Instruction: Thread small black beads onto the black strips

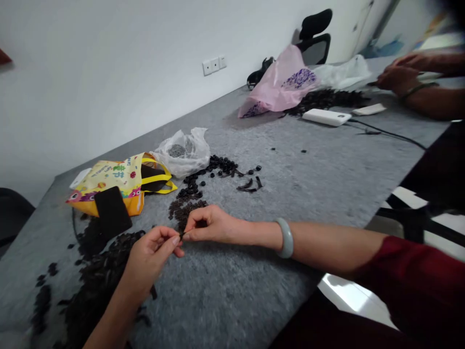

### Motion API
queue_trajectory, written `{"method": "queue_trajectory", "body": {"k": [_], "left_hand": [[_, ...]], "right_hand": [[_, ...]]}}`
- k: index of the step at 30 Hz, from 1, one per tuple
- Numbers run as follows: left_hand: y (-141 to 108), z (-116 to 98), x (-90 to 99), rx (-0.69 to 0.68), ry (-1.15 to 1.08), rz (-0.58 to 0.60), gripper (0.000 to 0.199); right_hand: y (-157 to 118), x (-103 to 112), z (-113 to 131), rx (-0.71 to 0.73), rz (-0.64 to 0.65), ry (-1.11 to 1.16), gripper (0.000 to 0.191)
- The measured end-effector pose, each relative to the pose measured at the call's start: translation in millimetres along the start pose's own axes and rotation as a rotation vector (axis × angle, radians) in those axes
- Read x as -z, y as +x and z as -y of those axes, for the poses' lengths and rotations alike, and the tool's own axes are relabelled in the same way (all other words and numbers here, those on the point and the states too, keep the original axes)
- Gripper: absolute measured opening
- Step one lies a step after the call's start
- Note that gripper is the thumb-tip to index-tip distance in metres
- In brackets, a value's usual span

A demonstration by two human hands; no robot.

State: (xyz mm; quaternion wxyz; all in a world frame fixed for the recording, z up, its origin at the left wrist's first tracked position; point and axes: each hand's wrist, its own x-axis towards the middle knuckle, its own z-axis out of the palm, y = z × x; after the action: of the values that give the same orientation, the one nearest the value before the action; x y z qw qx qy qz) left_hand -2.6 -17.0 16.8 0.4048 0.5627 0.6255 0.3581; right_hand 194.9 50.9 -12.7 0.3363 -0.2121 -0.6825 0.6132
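My left hand (150, 257) and my right hand (207, 224) meet over the grey felt table top (232, 295), their fingertips pinching a small dark piece (181, 235) between them. A jade bangle (286, 237) circles my right wrist, and a dark red sleeve (407, 271) covers that forearm. Under my left hand and to its left spreads a large heap of dark scraps (101, 276). Just beyond my right hand lies a smaller dark pile (185, 209), which runs up to a cluster of dark round beads (220, 165). A few dark curled strips (249, 186) lie beside it.
A yellow printed bag (119, 179) with a black phone (112, 212) on it and a clear plastic bag (181, 152) lie at the left. Farther along are a pink plastic bag (279, 82), a white power bank (326, 117), and a co-worker's hands (399, 72).
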Motion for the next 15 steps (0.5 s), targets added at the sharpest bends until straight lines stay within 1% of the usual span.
{"method": "queue_trajectory", "body": {"k": [2,3,5,7,9,11,12,13,15], "left_hand": [[-2.3,-9.7,7.6,-0.011,0.115,-0.005,0.019],[-3.2,-14.2,12.2,-0.013,0.176,-0.022,0.022],[-4.4,-21.2,23.6,-0.021,0.319,-0.076,0.029],[-5.3,-24.6,38.3,-0.033,0.499,-0.106,0.033],[-7.0,-24.3,55.7,-0.05,0.706,-0.092,0.031],[-10.4,-21.7,73.6,-0.059,0.915,-0.073,0.03],[-12.6,-20.2,81.3,-0.043,1.007,-0.072,0.03],[-14.9,-19.1,87.2,-0.021,1.078,-0.091,0.029],[-18.4,-18.5,91.5,-0.006,1.101,-0.171,0.027]], "right_hand": [[-0.2,10.8,7.4,0.045,0.024,-0.104,0.023],[0.4,19.2,11.0,0.065,0.043,-0.202,0.021],[1.8,41.5,18.1,0.075,0.061,-0.525,0.013],[1.9,68.1,25.7,-0.011,-0.001,-0.89,0.009],[0.0,95.3,32.1,-0.07,-0.048,-0.977,0.012],[-2.6,120.9,34.5,-0.202,-0.035,-1.163,0.012],[-3.9,132.5,33.3,-0.256,-0.013,-1.221,0.012],[-5.2,142.8,30.3,-0.279,0.02,-1.247,0.012],[-7.8,158.9,19.3,-0.309,0.081,-1.247,0.015]]}}
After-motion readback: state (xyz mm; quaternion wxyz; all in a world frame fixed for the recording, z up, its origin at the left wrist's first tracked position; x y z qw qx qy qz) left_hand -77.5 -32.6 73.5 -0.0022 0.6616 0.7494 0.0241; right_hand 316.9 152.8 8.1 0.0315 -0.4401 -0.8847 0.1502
